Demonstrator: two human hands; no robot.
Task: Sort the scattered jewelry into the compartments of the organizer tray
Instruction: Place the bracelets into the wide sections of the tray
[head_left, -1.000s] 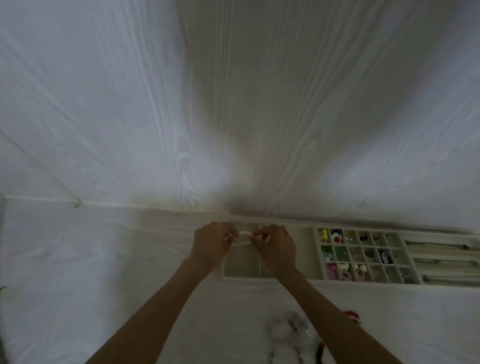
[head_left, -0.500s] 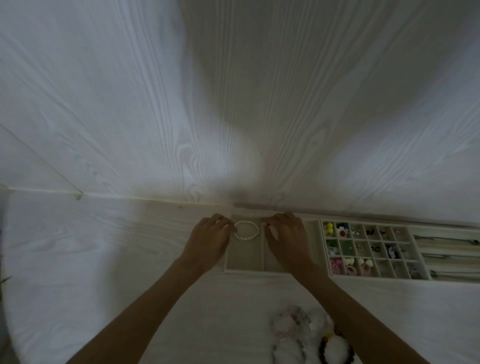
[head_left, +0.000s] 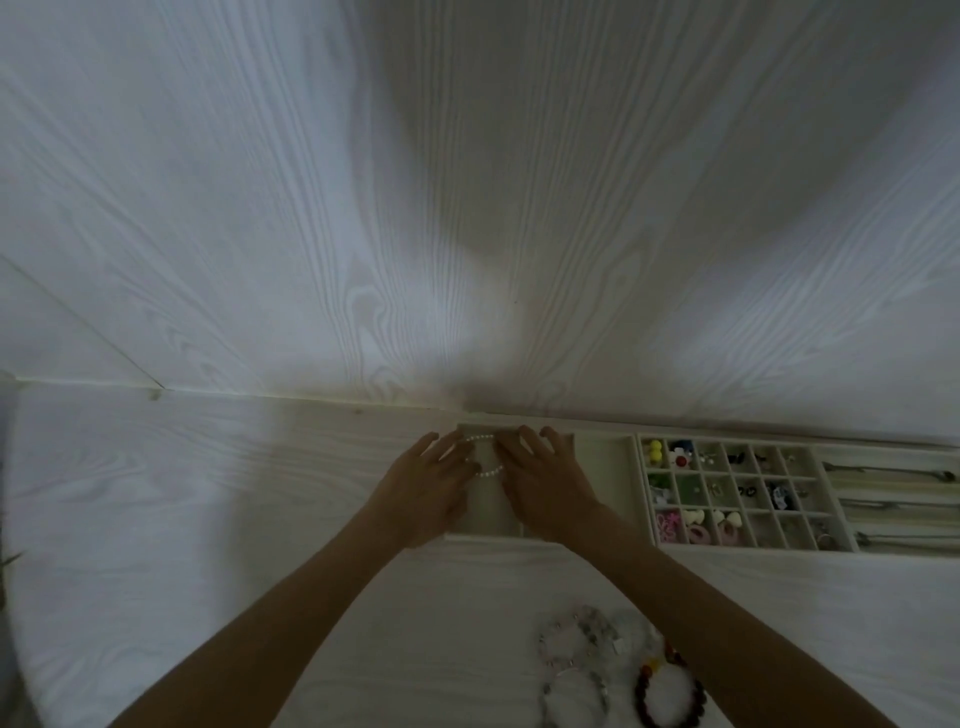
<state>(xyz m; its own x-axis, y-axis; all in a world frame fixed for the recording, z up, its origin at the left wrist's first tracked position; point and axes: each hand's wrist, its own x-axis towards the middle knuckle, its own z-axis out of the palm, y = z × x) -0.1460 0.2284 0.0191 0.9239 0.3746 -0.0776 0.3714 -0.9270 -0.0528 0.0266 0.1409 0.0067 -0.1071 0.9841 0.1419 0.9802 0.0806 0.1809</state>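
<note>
A white pearl bracelet (head_left: 482, 456) lies as a ring in the far left compartment of the pale organizer tray (head_left: 602, 457), which stands against the wall. My left hand (head_left: 426, 488) rests with straight fingers on the bracelet's left side. My right hand (head_left: 540, 478) lies flat with spread fingers on its right side, covering part of the ring. Small grid compartments (head_left: 727, 493) to the right hold colourful earrings and charms. Long slots (head_left: 893, 499) at the far right hold thin chains.
Several beaded bracelets lie loose on the white table near me: pale ones (head_left: 582, 634) and a dark red one (head_left: 670, 696). A white wood-grain wall (head_left: 467, 208) rises right behind the tray.
The bracelet, held up and stretched between both hands a second ago, now lies in the compartment. Both hands have flattened over it and moved closer together.
</note>
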